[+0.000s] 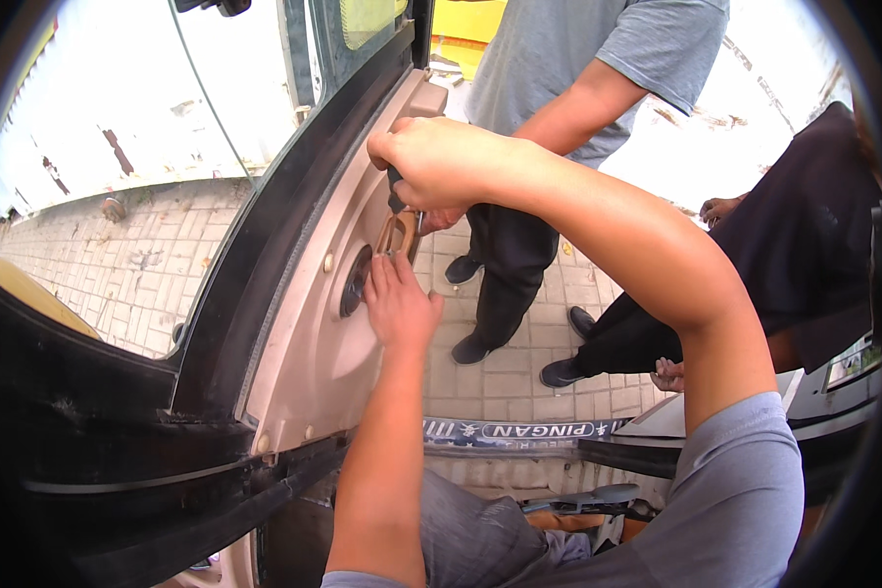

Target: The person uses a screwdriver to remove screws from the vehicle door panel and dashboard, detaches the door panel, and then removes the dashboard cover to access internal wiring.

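A beige inner door panel [304,382] stands in front of me, with a round black speaker [354,286] set in it. Above the speaker sits a tan pull handle [408,233]. My left hand [404,306] rests with its fingers stretched against the lower end of this handle, beside the speaker, the thumb apart. My right hand [439,165] is closed around a black-handled tool that looks like a screwdriver [395,192], pointing down toward the handle's upper part. Its tip cannot be made out. Just behind the handle is another person's hand [443,218].
A person in a grey shirt [598,59] stands close beyond the door. Another person in dark clothes [794,235] is at the right. A black door frame [294,186] with window glass runs along the left. A printed sill strip [529,431] crosses below, above brick paving [461,392].
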`<act>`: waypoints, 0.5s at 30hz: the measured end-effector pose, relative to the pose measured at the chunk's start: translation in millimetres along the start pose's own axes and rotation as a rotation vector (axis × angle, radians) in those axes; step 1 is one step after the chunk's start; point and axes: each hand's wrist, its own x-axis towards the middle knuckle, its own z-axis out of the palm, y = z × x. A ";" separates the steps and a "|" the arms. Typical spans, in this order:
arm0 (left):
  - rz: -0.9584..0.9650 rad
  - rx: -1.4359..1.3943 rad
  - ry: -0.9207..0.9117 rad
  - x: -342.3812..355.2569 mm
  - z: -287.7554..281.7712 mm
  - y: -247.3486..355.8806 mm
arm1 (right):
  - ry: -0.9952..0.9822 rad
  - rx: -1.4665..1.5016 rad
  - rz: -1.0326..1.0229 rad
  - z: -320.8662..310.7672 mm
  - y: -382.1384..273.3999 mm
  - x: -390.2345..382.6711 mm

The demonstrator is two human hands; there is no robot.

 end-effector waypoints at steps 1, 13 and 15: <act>0.008 0.042 0.008 1.5 0.9 -0.4 | 0.017 0.017 -0.022 0.9 3.2 -1.0; -0.041 -0.090 0.006 13.0 8.4 -3.1 | 0.129 0.095 -0.084 1.1 30.9 -0.2; -0.048 -0.112 -0.009 14.7 4.3 -3.7 | 0.173 0.120 -0.181 3.6 29.4 3.5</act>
